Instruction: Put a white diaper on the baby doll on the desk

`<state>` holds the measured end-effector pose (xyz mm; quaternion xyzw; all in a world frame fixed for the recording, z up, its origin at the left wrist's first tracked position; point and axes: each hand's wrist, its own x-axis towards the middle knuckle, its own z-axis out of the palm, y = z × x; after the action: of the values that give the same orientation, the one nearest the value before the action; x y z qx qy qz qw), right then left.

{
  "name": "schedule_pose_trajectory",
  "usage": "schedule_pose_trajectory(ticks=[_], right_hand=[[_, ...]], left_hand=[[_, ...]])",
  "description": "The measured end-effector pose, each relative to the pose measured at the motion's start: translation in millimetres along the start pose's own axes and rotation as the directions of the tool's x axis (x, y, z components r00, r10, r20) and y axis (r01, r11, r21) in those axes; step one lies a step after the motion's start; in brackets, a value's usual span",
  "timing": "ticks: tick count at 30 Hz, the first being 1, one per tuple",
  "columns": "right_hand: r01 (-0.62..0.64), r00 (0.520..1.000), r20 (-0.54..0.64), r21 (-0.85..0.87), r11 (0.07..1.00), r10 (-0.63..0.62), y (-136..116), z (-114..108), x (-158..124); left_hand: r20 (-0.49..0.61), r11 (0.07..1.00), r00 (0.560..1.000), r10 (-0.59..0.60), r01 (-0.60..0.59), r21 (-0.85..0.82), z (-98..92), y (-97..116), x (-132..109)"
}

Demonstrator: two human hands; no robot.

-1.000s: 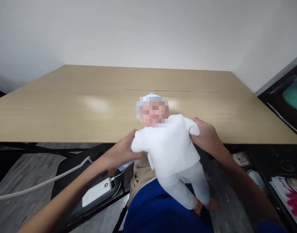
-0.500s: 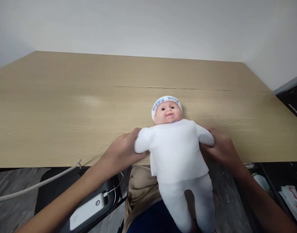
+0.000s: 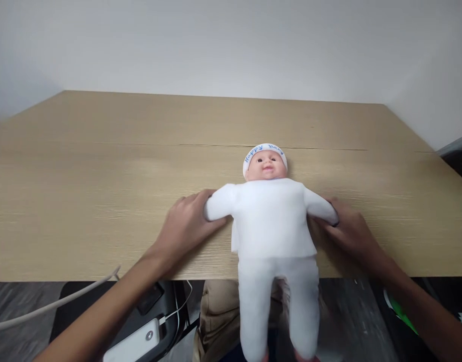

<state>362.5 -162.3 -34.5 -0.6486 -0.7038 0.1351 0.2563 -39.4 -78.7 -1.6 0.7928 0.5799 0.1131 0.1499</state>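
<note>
A baby doll (image 3: 274, 218) in a white top and trousers lies face up, its upper body over the wooden table (image 3: 102, 201) and its legs hanging past the near edge. Blue lettering reading "Happy Baby" runs across its white cap (image 3: 264, 148). My left hand (image 3: 185, 221) is closed round the end of the doll's sleeved arm on the left. On the other side, my right hand (image 3: 347, 229) grips the opposite sleeve end, with its fingers partly hidden under the arm.
A white power bank (image 3: 134, 342) with a thin cable rests on a black surface below the table edge at left. A thicker pale cable (image 3: 53, 306) crosses there. White walls (image 3: 223, 45) stand behind the table, and a dark object (image 3: 459, 161) is at right.
Both hands have carried the doll forward, farther onto the table. Its legs have straightened, and the table's near edge now sits lower in view.
</note>
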Motion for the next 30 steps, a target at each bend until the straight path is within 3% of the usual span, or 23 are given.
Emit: schedule_pose_trajectory(ticks=[6,13,20,30], right_hand=[[0.040,0.998,-0.039,-0.092,0.995,-0.044,8.3,10.2,54.2],[0.057,0.978,-0.190,-0.145,0.988,-0.084,26.6,31.1,112.4],[0.082,0.954,-0.263,-0.218,0.972,-0.140,46.6,46.5,167.5],[0.135,0.957,-0.202,-0.327,0.935,-0.209,63.5,49.2,233.5]], left_hand=[[-0.081,0.999,0.996,-0.033,0.035,0.015,1.7,-9.4,47.4],[-0.261,0.992,0.965,-0.021,0.053,0.118,17.8,-27.7,102.3],[-0.317,0.985,0.947,0.057,-0.003,0.171,26.3,-41.4,156.7],[-0.375,0.976,0.921,0.109,-0.028,0.214,25.7,-65.6,226.8]])
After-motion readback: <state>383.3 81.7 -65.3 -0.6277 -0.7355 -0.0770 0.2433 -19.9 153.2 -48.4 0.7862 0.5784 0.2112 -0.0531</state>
